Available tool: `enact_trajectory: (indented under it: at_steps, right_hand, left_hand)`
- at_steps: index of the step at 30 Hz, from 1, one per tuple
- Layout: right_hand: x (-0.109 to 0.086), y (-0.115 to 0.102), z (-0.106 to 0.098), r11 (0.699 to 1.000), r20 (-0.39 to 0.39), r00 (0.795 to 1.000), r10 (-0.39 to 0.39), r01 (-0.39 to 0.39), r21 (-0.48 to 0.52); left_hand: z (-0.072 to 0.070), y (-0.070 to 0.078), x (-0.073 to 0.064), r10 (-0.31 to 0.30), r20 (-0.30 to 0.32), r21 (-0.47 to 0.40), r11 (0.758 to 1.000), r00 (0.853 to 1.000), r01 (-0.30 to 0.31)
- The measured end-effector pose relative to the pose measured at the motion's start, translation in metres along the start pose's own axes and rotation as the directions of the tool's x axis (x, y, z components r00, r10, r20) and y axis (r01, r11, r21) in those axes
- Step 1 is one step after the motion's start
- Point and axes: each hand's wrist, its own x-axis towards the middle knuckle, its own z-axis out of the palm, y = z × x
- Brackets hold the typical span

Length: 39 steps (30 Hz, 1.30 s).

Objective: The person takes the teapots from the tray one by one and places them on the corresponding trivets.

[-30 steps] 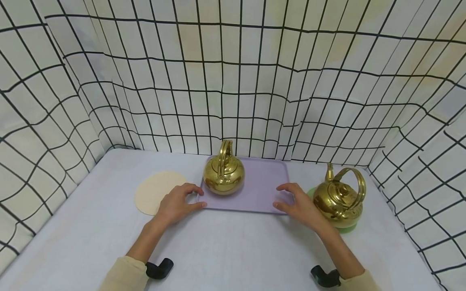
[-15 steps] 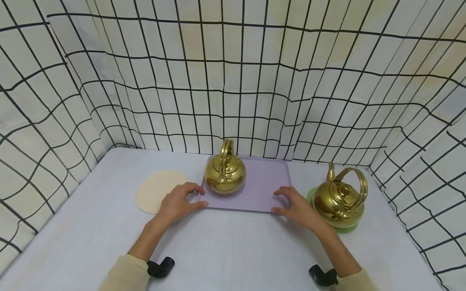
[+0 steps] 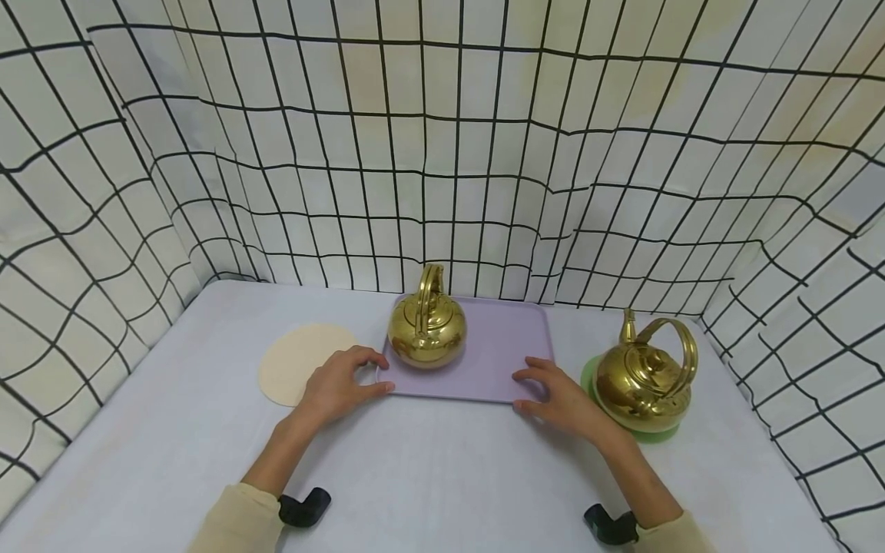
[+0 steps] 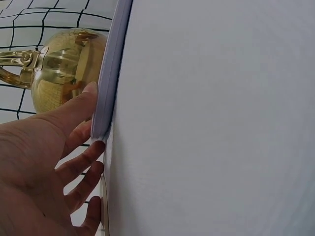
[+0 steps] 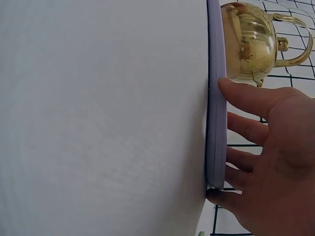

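A lilac tray lies flat on the table, bearing a brass kettle on its left half. At the tray's front left corner is my left hand, its thumb at the front rim and its other fingers by the left side. In the left wrist view, those fingertips rest low around the corner. My right hand reaches over the tray's front right part, fingers spread and thumb at the front rim. The right wrist view shows that thumb touching the tray's rim.
A second brass kettle stands on a green round mat, close to my right forearm. Partly behind my left hand lies a cream round mat. White walls with a black grid enclose the table's back and sides.
My right hand has slid a little to the left along the tray's front, with its fingers lying further over it. My left hand, the tray and both kettles look unchanged.
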Motion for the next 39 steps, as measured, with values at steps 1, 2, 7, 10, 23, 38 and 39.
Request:
enact_trajectory:
  at_steps: [1,2,7,10,23,38,39]
  right_hand:
    - [0.0,0.0,0.0,1.0,0.001,1.0,0.001,-0.001,-0.005]
    - [0.0,0.0,0.0,1.0,0.001,1.0,0.006,-0.006,-0.006]
    - [0.0,0.001,-0.001,1.0,0.003,1.0,0.017,-0.017,-0.019]
    - [0.0,0.001,0.0,1.0,0.002,1.0,0.02,-0.02,-0.024]
    - [-0.001,-0.001,0.001,1.0,-0.013,1.0,0.013,-0.014,-0.024]
    - [-0.002,-0.001,0.001,0.999,-0.013,0.999,0.037,-0.037,-0.012]
    - [-0.002,0.0,0.001,0.999,-0.013,0.999,0.038,-0.038,-0.012]
  left_hand:
    - [0.0,0.0,0.0,0.001,0.003,-0.002,1.0,1.0,-0.001]
    - [-0.001,0.0,0.0,0.002,0.005,-0.003,1.0,1.0,-0.002]
    - [-0.003,0.001,0.001,0.001,0.014,-0.012,1.0,1.0,-0.001]
    - [-0.003,0.0,0.001,-0.008,0.017,-0.02,1.0,1.0,0.008]
    - [-0.009,-0.002,0.004,-0.07,-0.034,-0.2,0.978,0.997,0.062]
    - [-0.019,0.011,0.014,-0.084,-0.256,-0.356,0.934,0.963,-0.013]
    - [-0.02,0.013,0.014,-0.082,-0.266,-0.368,0.929,0.96,-0.022]
